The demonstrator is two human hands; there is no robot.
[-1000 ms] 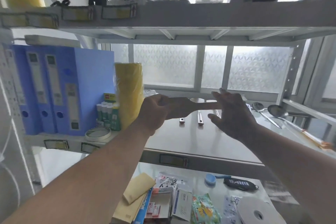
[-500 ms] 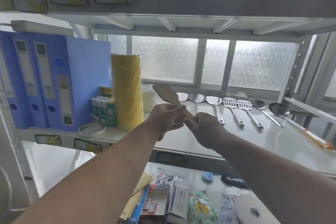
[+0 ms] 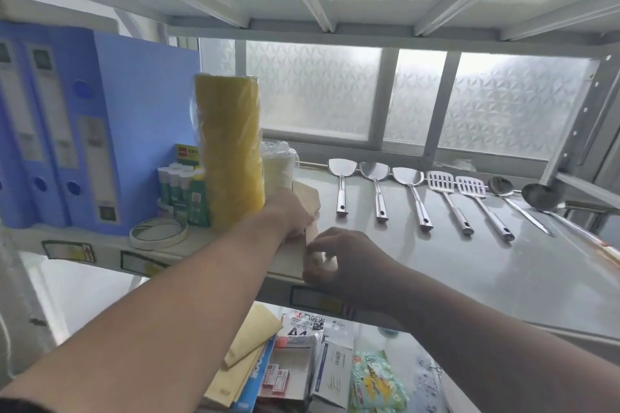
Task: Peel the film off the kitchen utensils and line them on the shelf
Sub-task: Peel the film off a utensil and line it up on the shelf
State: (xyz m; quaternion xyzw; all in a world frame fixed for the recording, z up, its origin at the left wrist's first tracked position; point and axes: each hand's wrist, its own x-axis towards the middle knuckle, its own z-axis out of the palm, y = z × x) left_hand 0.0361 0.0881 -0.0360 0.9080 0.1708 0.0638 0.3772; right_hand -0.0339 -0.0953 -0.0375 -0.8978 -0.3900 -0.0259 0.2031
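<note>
Yellow roll [image 3: 231, 151] stands just beside the wooden spatula [image 3: 307, 201] on the shelf [image 3: 469, 265].

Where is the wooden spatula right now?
The flat wooden spatula lies at the left end of the grey metal shelf, between the tall yellow wrapped roll and the leftmost steel spatula, under both hands.

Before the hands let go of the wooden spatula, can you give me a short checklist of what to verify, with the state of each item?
1. Wooden spatula lies on the shelf: ok.
2. It sits left of the metal utensils, apart from them: ok.
3. Its handle points to the front like theirs: ok.
4. Film fully off: cannot tell.
5. Left hand and right hand, grip on it: both on it, ok.
6. Blade clear of the yellow roll: cannot tell, the left hand covers it.
</note>
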